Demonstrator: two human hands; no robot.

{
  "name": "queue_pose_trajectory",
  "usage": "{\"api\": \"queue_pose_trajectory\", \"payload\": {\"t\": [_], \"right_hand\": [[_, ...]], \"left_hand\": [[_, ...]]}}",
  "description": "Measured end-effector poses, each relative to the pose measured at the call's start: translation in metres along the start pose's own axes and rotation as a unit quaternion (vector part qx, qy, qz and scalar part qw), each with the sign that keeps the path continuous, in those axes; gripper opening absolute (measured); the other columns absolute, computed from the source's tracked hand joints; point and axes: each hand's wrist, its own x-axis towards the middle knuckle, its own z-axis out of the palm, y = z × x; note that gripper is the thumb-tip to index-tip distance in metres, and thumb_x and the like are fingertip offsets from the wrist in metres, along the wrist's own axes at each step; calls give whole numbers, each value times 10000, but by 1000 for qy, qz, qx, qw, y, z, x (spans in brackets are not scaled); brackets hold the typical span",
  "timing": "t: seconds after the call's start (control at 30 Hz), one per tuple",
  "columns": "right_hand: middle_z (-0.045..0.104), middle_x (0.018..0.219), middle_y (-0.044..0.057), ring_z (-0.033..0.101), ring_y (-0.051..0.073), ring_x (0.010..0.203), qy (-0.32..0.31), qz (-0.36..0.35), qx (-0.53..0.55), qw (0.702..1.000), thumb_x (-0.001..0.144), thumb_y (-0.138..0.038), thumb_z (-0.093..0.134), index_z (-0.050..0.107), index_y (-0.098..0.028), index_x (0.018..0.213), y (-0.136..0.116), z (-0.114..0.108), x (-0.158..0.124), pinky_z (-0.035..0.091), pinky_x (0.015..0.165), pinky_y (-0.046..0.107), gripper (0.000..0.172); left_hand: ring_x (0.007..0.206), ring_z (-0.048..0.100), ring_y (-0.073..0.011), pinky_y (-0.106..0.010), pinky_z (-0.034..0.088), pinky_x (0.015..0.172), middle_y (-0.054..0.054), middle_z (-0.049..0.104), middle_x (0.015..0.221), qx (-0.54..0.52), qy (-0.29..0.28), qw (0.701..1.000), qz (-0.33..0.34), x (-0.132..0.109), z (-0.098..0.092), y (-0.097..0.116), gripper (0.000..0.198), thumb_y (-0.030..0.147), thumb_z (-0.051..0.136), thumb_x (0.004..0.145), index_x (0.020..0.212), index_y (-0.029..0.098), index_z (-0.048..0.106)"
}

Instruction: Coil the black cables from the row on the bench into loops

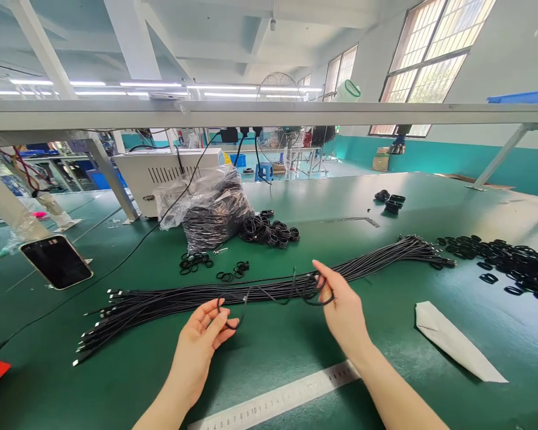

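My left hand [204,331] pinches a thin black ring [233,325] between thumb and fingers, low over the green table. My right hand [343,304] is closed on several black rings [312,292], held between thumb and forefinger. A thin, twisted dark strand [273,297] hangs between the two hands; where its ends attach I cannot tell. Just behind my hands, a long bundle of black cables [170,301] with metal-tipped plugs lies across the table. Loose black rings [226,276] lie beyond the bundle.
A steel ruler [278,400] lies in front. A folded white paper [457,343] and a heap of black rings [515,266] are to the right. Farther back are a plastic bag of black cables [215,215] and coiled rings [271,232]. A phone [56,261] leans at left.
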Motion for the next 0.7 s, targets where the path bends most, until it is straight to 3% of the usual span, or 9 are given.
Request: {"api": "queue_pose_trajectory", "payload": {"t": [0.17, 0.27, 0.33, 0.4, 0.47, 0.53, 0.6, 0.7], "right_hand": [[668, 937, 108, 653, 213, 803, -4, 54, -98, 994, 866, -204, 377, 630, -148, 1158, 54, -22, 26, 523, 796, 381, 391], [653, 1024, 135, 664, 222, 801, -9, 60, -112, 992, 767, -73, 386, 607, -156, 1204, 63, -24, 29, 524, 798, 421, 496], [574, 1227, 178, 608, 287, 1047, 40, 28, -147, 988, 742, -21, 379, 547, -175, 1292, 50, -18, 23, 449, 922, 519, 594], [502, 1338, 180, 476, 311, 1241, 77, -73, -164, 981, 787, -14, 362, 479, -197, 1356, 25, -6, 10, 356, 1011, 571, 609], [551, 1299, 141, 478, 254, 1249, -4, -227, -119, 967, 862, -51, 354, 456, -239, 1365, -5, 9, -7, 376, 1033, 496, 546], [599, 1258, 102, 510, 222, 1219, -146, -349, -88, 921, 901, -109, 401, 478, -268, 1341, -31, 24, -24, 371, 1055, 449, 474], [637, 1205, 77, 558, 195, 1150, -206, -366, -71, 905, 926, -119, 414, 514, -263, 1293, -45, 35, -36, 360, 1068, 423, 407], [694, 996, 48, 629, 154, 898, -203, -321, -60, 923, 942, -81, 391, 571, -228, 1168, -44, 39, -40, 374, 1047, 411, 324]], "left_hand": [[770, 724, -139, -214, 606, 705, 12, 662, 844, -30, 25, 999, 6, 10, -7, -1, 243, 129, 721, 782, 977, 186, 588], [833, 725, -144, -196, 601, 734, 5, 676, 851, -43, 18, 999, -3, 9, -5, -3, 204, 132, 723, 787, 930, 181, 585], [873, 721, -152, -191, 598, 750, -4, 687, 865, -50, 3, 999, -13, 6, -2, -4, 205, 156, 746, 773, 903, 177, 588], [904, 715, -167, -197, 597, 750, -20, 696, 889, -55, -19, 998, -26, 0, 3, -6, 228, 178, 774, 747, 877, 172, 588], [899, 713, -176, -209, 598, 731, -34, 702, 910, -58, -44, 997, -40, -8, 8, -10, 275, 200, 808, 709, 857, 169, 579], [848, 706, -156, -228, 594, 743, -18, 697, 873, -65, -69, 994, -46, -16, 13, -13, 322, 232, 833, 676, 830, 175, 557], [795, 687, -131, -256, 583, 787, 12, 673, 804, -74, -96, 992, -36, -21, 16, -16, 348, 268, 837, 667, 794, 184, 525], [831, 682, -168, -312, 566, 815, -21, 677, 905, -23, -108, 994, -2, -25, 18, -15, 308, 348, 776, 720, 829, 189, 535]]}}
